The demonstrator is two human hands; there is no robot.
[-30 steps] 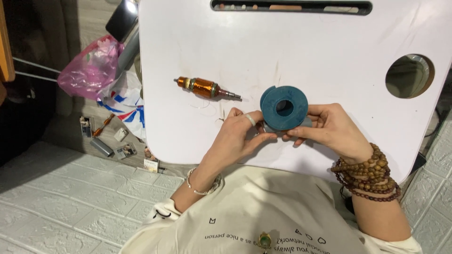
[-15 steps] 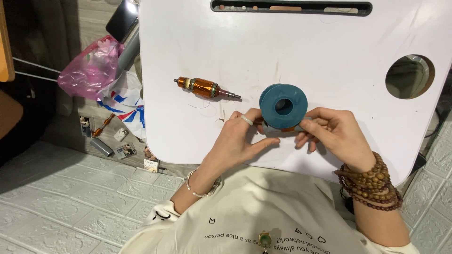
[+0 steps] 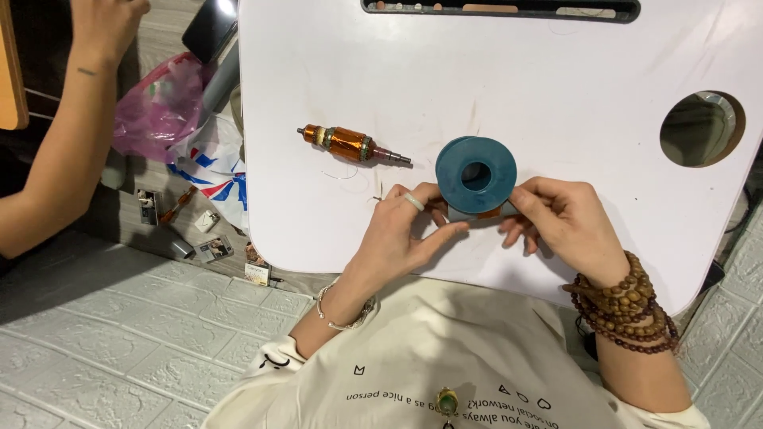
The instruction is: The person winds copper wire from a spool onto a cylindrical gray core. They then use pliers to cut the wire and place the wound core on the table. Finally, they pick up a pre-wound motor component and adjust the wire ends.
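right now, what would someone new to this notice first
Both hands, the left hand and right hand, meet on a teal spool at the near middle of the white table. Left of it lies a copper-wound motor rotor. Another person's arm reaches in at far left.

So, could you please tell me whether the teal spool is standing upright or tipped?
Tipped: the teal spool shows its round flange and centre hole to the camera, held at its lower edge between left hand and right hand.

- pink plastic bag (image 3: 155,107) sits on the floor left of the table
- white bag with blue and red print (image 3: 213,163) right beside it
- few small packets (image 3: 203,238) scattered below those
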